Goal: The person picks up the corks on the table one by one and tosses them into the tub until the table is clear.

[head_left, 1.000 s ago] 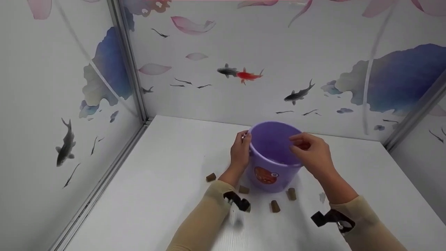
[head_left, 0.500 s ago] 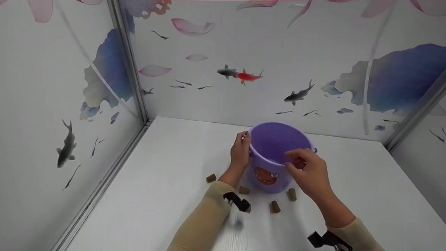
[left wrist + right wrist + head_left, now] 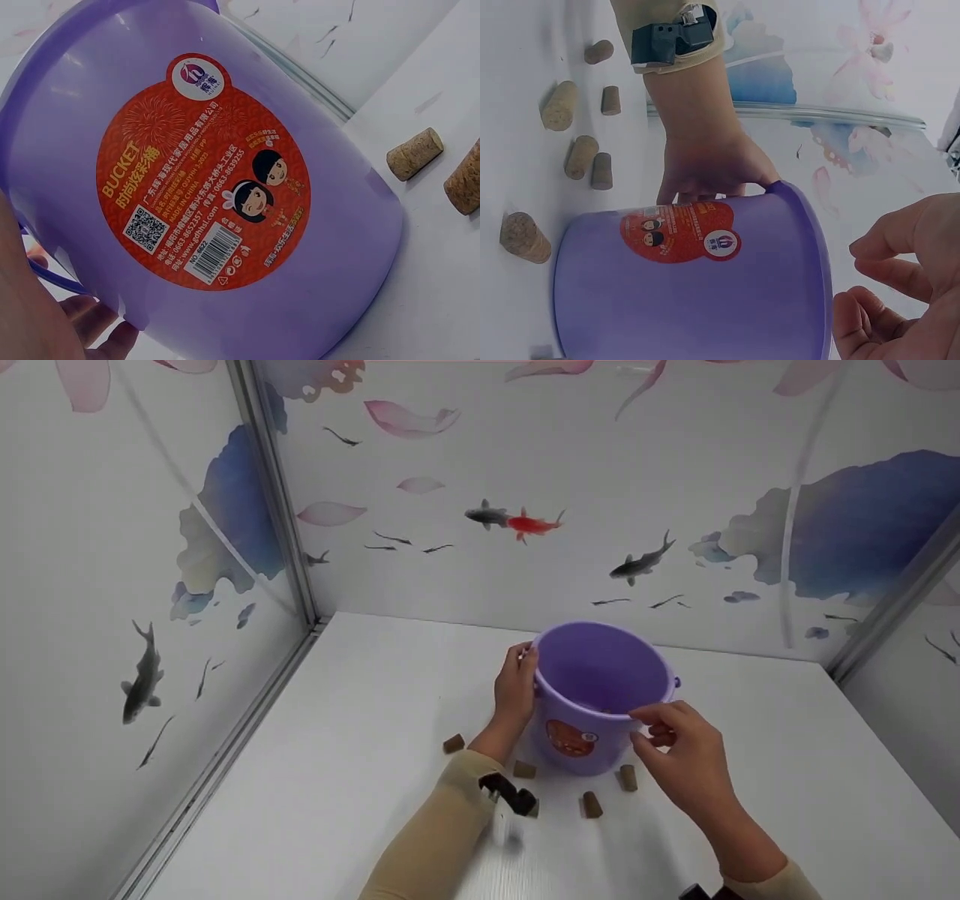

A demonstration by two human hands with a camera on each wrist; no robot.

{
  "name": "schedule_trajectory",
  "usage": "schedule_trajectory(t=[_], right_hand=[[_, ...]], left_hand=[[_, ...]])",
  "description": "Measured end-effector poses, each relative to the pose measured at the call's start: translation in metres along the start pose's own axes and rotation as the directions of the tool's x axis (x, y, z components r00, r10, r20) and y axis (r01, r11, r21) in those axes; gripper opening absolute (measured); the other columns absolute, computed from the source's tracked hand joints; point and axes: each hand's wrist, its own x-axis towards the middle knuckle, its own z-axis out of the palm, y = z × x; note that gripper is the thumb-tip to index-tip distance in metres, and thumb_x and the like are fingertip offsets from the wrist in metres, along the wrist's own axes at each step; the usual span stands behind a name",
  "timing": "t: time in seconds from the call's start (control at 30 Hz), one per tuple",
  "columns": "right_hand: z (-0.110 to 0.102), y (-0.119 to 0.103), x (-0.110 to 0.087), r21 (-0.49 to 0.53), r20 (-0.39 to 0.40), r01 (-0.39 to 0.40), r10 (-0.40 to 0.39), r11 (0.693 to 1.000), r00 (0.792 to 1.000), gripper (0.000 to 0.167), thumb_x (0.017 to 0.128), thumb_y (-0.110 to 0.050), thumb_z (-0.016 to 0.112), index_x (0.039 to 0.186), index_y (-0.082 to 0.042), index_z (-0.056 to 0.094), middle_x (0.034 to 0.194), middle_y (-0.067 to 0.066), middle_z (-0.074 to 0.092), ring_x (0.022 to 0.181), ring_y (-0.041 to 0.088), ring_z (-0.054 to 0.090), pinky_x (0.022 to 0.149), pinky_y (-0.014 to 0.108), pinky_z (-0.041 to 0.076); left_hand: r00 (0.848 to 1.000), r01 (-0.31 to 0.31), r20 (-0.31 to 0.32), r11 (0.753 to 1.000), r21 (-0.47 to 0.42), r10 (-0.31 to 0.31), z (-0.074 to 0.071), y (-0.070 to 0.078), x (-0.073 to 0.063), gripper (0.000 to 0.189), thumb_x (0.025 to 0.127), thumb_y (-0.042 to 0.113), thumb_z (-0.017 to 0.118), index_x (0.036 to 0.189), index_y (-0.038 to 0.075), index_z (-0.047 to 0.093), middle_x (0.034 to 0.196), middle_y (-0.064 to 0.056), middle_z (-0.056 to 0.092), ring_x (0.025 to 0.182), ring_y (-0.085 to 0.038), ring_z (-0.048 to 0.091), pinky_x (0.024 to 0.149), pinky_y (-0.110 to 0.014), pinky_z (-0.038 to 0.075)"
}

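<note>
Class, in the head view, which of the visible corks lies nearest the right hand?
The rightmost cork, beside the base of the purple bucket; all the others there lie farther left, away from the right hand.

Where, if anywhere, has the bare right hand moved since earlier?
Yes: the right hand moved back, from over the stationary purple plastic bucket to its near rim.

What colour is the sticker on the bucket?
The sticker is mostly red, clearest in the left wrist view.

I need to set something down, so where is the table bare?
One bare patch of table lies between the left metal rail and the leftmost cork; another right of the bucket, before the back wall. Crowded: just in front of the bucket, among corks.
</note>
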Motion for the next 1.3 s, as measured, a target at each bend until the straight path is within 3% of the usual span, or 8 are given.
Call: schedule_trajectory(t=[0.2, 0.57, 0.73, 0.93, 1.1, 1.3], right_hand=[[0.000, 0.011, -0.005, -0.030, 0.020, -0.031, 0.032, 0.999, 0.999, 0.025, 0.088, 0.003, 0.078, 0.110, -0.011, 0.080, 0.100, 0.005, 0.068, 0.090, 0.020, 0.064, 0.076, 0.010, 0.053], [0.004, 0.030, -0.011, -0.065, 0.052, -0.070, 0.073, 0.995, 0.996, 0.024, 0.087, 0.000, 0.080, 0.106, -0.015, 0.080, 0.101, 0.004, 0.070, 0.088, 0.015, 0.064, 0.075, 0.019, 0.057], [0.006, 0.040, -0.015, -0.089, 0.088, -0.091, 0.099, 0.992, 0.991, 0.024, 0.087, -0.001, 0.081, 0.105, -0.017, 0.080, 0.101, 0.002, 0.071, 0.089, 0.012, 0.063, 0.076, 0.021, 0.058], [0.008, 0.054, -0.012, -0.087, 0.120, -0.112, 0.122, 0.990, 0.985, 0.021, 0.087, -0.003, 0.081, 0.103, -0.017, 0.080, 0.100, 0.003, 0.072, 0.091, 0.017, 0.066, 0.077, 0.020, 0.056], [0.011, 0.066, -0.010, -0.104, 0.168, -0.145, 0.161, 0.984, 0.973, 0.020, 0.089, -0.008, 0.081, 0.107, -0.015, 0.078, 0.102, 0.007, 0.072, 0.091, 0.020, 0.067, 0.078, 0.028, 0.054], [0.013, 0.076, -0.004, -0.092, 0.246, -0.210, 0.227, 0.973, 0.942, 0.032, 0.092, -0.015, 0.080, 0.122, -0.009, 0.073, 0.112, 0.016, 0.071, 0.098, 0.026, 0.070, 0.078, 0.038, 0.057]], left_hand=[[1.000, 0.011, 0.003, 1.000, -0.005, -0.011, 0.000, -0.001, 0.002, 0.048, 0.110, 0.050, 0.042, 0.144, 0.020, 0.059, 0.136, -0.008, 0.068, 0.105, -0.017, 0.064, 0.083, -0.030, 0.054], [1.000, -0.016, 0.008, 1.000, -0.012, 0.016, 0.002, 0.002, 0.003, 0.050, 0.110, 0.049, 0.042, 0.145, 0.018, 0.059, 0.125, -0.011, 0.070, 0.092, -0.015, 0.062, 0.076, -0.029, 0.054], [1.000, -0.016, 0.024, 1.000, -0.006, 0.016, 0.004, 0.004, 0.003, 0.049, 0.110, 0.048, 0.042, 0.146, 0.018, 0.058, 0.129, -0.010, 0.069, 0.093, -0.014, 0.062, 0.077, -0.027, 0.053], [1.000, -0.023, 0.013, 1.000, 0.001, 0.023, 0.005, 0.004, 0.004, 0.049, 0.109, 0.048, 0.042, 0.145, 0.018, 0.059, 0.129, -0.008, 0.069, 0.096, -0.015, 0.063, 0.077, -0.028, 0.053], [1.000, -0.004, 0.020, 1.000, -0.005, 0.004, 0.004, 0.002, 0.001, 0.050, 0.110, 0.049, 0.042, 0.146, 0.019, 0.058, 0.135, -0.008, 0.068, 0.103, -0.016, 0.065, 0.080, -0.029, 0.055], [1.000, 0.001, 0.009, 1.000, -0.008, -0.001, 0.000, 0.000, 0.000, 0.049, 0.110, 0.049, 0.041, 0.145, 0.019, 0.058, 0.134, -0.009, 0.069, 0.101, -0.017, 0.065, 0.078, -0.029, 0.055]])
